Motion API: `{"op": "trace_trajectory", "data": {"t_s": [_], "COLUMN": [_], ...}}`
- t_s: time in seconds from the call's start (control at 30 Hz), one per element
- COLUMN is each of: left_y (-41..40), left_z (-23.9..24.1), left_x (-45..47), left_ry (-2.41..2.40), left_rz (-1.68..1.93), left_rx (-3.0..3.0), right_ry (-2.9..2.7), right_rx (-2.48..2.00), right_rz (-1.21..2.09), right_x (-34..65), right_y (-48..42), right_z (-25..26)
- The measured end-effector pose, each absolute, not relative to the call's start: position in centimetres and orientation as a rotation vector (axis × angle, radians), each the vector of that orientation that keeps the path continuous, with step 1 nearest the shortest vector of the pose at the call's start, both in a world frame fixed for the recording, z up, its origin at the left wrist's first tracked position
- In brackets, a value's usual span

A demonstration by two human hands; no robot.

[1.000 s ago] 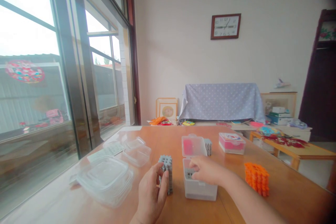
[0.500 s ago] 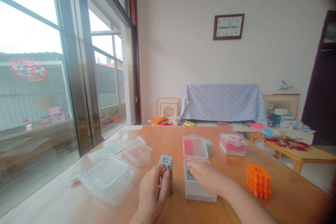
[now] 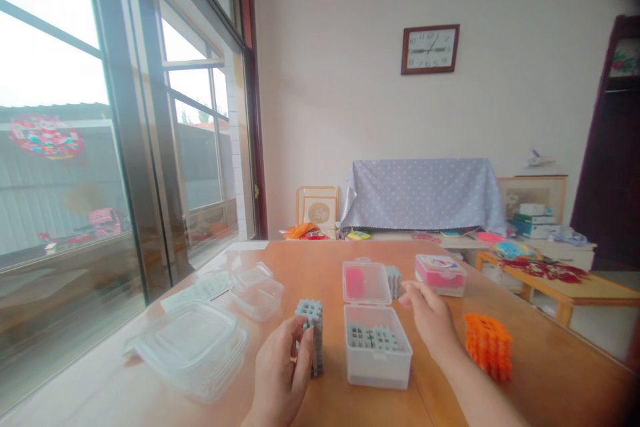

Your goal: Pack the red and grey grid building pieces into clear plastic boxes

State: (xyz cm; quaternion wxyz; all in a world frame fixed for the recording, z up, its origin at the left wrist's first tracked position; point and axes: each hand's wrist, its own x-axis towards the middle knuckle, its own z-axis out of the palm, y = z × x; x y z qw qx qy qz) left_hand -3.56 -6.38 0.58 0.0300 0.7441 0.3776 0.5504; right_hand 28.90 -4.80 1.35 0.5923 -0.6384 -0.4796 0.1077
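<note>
My left hand [image 3: 284,370] is closed around the side of an upright stack of grey interlocking plastic pieces [image 3: 317,340] on the table, thumb and fingers against it. To its right stands an open clear plastic box [image 3: 377,373] with grey pieces [image 3: 373,339] lying inside and its lid [image 3: 367,282] tipped back. My right hand [image 3: 429,315] hovers behind the box's right side, fingers half bent and slightly apart, with nothing visible in them. Its fingertips are beside a second grey stack [image 3: 395,281], partly hidden by the lid; whether they touch it I cannot tell.
An orange stack of similar pieces [image 3: 489,347] stands on the wooden table [image 3: 320,255] at right. Behind it is a closed box with pink contents [image 3: 440,275]. Clear plastic containers [image 3: 193,350] and smaller clear ones [image 3: 256,290] lie at left, by the window.
My right hand has come out of the open box and moved right and back, towards the second grey stack. The box's grey pieces now show. My left hand still holds its stack.
</note>
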Motion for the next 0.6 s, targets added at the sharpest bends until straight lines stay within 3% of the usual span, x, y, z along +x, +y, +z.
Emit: {"op": "trace_trajectory", "data": {"t_s": [0.17, 0.4, 0.6], "left_y": [-5.9, -6.0, -5.6], "left_z": [0.4, 1.4, 5.1], "left_x": [-3.7, -4.1, -4.9], "left_ry": [1.191, 1.314, 1.39], "left_rz": [1.735, 1.786, 1.461], "left_rx": [2.233, 2.287, 2.323], "right_ry": [-1.193, -1.425, -1.431], "right_rx": [-1.627, -1.608, -1.616], "right_rz": [0.398, 0.519, 0.505], "right_x": [29.7, 28.9, 29.2], "right_y": [-3.3, -2.8, -3.0], "right_z": [-2.8, -3.5, -3.5]}}
